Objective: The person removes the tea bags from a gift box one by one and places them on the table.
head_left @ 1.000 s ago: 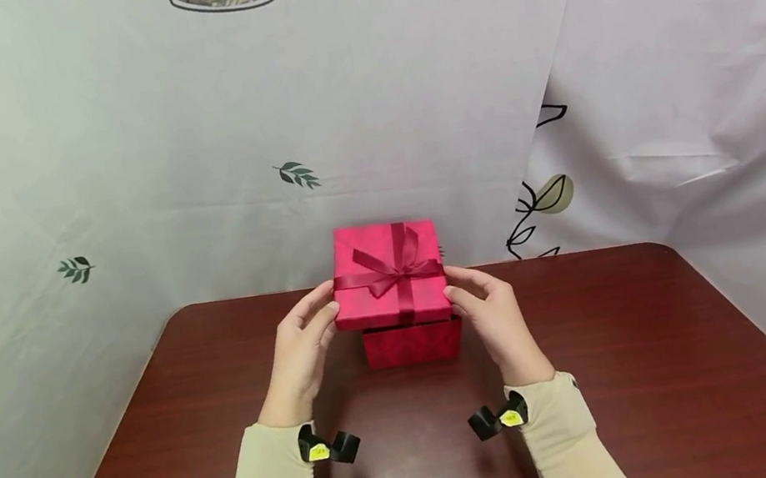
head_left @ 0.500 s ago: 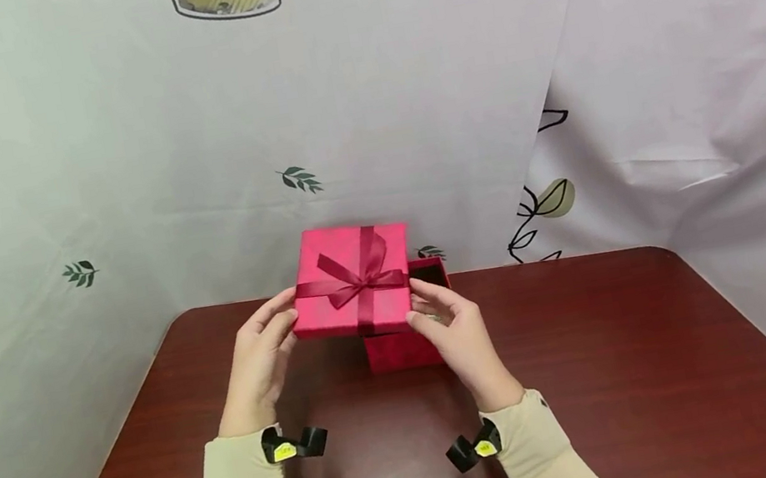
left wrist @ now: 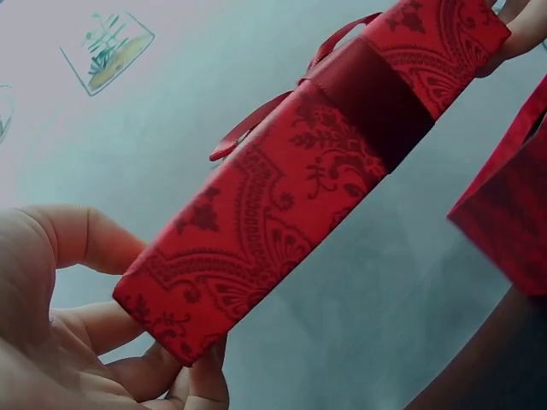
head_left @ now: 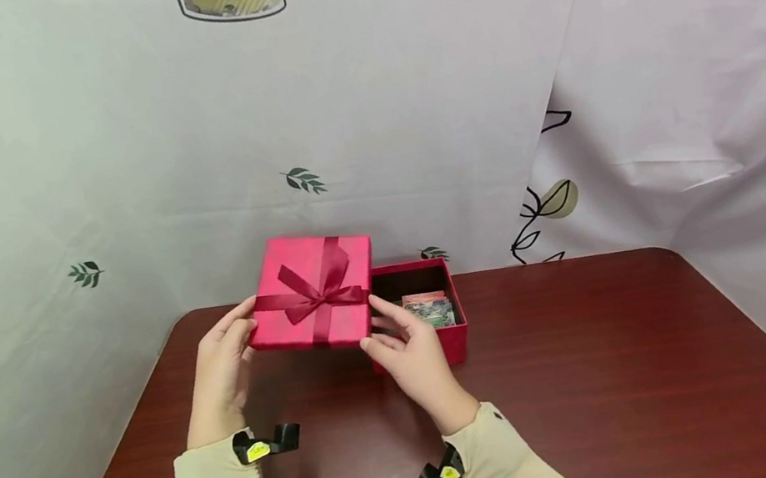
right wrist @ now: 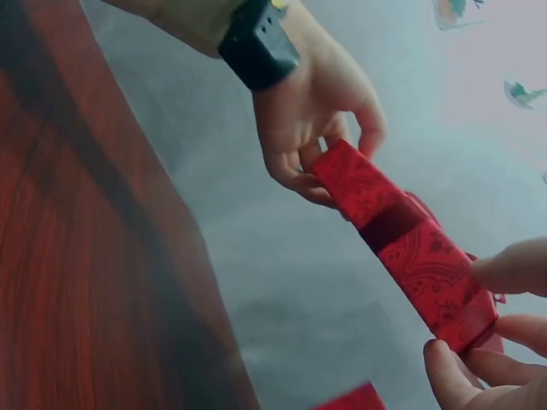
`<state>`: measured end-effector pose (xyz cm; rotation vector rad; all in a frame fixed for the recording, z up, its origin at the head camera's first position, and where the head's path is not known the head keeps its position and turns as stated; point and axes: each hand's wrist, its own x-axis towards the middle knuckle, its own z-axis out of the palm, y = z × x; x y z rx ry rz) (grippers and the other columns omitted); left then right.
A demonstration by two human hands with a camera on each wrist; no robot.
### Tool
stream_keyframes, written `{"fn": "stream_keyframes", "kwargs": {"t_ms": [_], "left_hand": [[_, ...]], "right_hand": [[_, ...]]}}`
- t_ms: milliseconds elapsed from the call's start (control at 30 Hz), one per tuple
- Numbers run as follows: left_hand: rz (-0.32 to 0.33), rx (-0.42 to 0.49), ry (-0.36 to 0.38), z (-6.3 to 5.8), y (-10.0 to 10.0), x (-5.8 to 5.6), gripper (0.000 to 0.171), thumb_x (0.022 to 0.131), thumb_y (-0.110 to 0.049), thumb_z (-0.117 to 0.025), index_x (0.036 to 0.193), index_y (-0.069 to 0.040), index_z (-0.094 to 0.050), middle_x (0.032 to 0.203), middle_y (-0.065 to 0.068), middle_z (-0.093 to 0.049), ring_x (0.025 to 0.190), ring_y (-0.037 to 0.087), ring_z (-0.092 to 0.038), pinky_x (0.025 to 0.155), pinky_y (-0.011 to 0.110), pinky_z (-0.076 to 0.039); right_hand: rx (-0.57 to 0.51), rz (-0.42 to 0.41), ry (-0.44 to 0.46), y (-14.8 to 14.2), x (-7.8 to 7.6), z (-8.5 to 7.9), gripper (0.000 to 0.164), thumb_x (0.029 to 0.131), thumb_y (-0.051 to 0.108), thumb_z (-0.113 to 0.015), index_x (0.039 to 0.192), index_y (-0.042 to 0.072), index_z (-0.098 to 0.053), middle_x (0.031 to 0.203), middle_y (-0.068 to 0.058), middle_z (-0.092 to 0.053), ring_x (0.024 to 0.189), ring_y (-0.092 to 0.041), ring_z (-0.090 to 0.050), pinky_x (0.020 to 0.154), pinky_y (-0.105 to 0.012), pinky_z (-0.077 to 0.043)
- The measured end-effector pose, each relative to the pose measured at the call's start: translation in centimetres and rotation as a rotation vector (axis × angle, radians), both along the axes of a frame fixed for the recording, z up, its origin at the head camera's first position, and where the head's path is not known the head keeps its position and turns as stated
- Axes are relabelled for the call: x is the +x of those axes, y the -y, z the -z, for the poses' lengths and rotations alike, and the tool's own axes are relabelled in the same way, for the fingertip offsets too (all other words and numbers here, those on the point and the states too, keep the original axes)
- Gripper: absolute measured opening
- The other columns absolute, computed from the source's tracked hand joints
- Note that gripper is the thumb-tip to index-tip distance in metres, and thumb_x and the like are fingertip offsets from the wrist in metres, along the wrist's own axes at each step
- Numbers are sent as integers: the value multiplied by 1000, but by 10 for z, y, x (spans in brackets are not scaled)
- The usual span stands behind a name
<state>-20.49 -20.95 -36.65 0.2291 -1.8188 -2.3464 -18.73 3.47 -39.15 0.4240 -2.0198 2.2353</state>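
A pink-red gift box lid (head_left: 300, 266) with a dark red ribbon bow (head_left: 318, 297) is held raised and slightly tilted between both hands. My left hand (head_left: 219, 376) grips its left edge, thumb in front. On the right edge, my right hand (head_left: 414, 356) pinches it between thumb and fingers. The left wrist view shows the lid's patterned side (left wrist: 265, 196) close up. Behind and right of the lid stands the uncovered red box (head_left: 455, 343), its left part hidden by lid and hand. Inside lie flat printed pieces (head_left: 431, 311), possibly cards; their kind is unclear.
A dark reddish-brown wooden table (head_left: 603, 371) lies under the box and arms. Pale fabric sheeting (head_left: 405, 100) with plant prints hangs behind and along the sides. Each wrist wears a black camera mount (head_left: 265, 445).
Both hands have carried the lid leftward off the box, tilting it a little. The box's inside and the printed pieces in it have come into view. The box stays in place.
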Motion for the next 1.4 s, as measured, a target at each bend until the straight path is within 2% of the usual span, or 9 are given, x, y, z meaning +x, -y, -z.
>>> {"fn": "stream_keyframes", "kwargs": {"t_ms": [167,300,400,533,633,800,900,1100,1400], "left_hand": [[-90,-107,36,1,8,0,47,103,-19,-50,146,-1,-52,131,5,-55,98,6,-62,80,13,-52],[-116,-205,79,6,17,-2,48,102,-21,-50,145,0,-53,134,11,-54,94,2,-62,80,14,-53],[-138,-264,130,13,25,-3,48,102,-22,-48,145,-1,-54,137,13,-54,92,1,-60,77,13,-51],[-161,-290,191,23,32,-6,48,101,-24,-48,144,-2,-55,139,14,-54,91,0,-58,76,13,-50],[-156,-314,232,32,35,-8,49,102,-25,-47,144,-3,-55,140,14,-54,97,1,-55,82,16,-47],[-123,-353,269,48,39,-11,51,104,-28,-42,147,-2,-52,149,18,-48,124,19,-45,98,30,-38],[-97,-367,292,58,40,-13,51,105,-26,-40,148,1,-49,152,21,-45,135,26,-40,105,35,-35],[-28,-402,313,69,39,-16,53,107,-26,-37,150,3,-44,155,24,-39,141,31,-36,112,42,-34],[0,-448,293,74,39,-18,49,106,-16,-36,148,8,-43,155,29,-37,144,36,-32,118,48,-28]], "right_hand": [[-40,6,37,18,0,3,54,91,-2,-69,143,0,-56,139,-22,-56,121,-35,-61,96,-35,-53],[-69,23,78,32,2,8,51,92,-2,-67,142,-2,-56,139,-21,-57,122,-35,-61,98,-37,-52],[-46,25,87,41,4,11,50,93,-2,-64,141,-3,-56,141,-20,-57,125,-34,-59,99,-38,-51],[21,37,80,51,4,18,48,94,-3,-61,142,-4,-55,143,-19,-56,129,-32,-57,99,-39,-50],[73,50,71,57,3,25,46,96,-5,-59,142,-5,-54,145,-20,-54,130,-34,-56,99,-40,-50],[144,48,55,65,1,37,45,97,-7,-56,142,-10,-51,148,-24,-50,131,-37,-54,100,-42,-48],[187,54,37,69,0,44,44,97,-8,-54,141,-13,-50,148,-28,-48,131,-40,-53,100,-43,-48],[295,83,9,72,-5,56,45,98,-9,-50,142,-14,-47,147,-31,-47,131,-43,-52,101,-45,-47],[379,104,18,72,-8,66,43,100,-7,-50,142,-14,-48,146,-30,-49,131,-41,-53,106,-47,-44]]}}
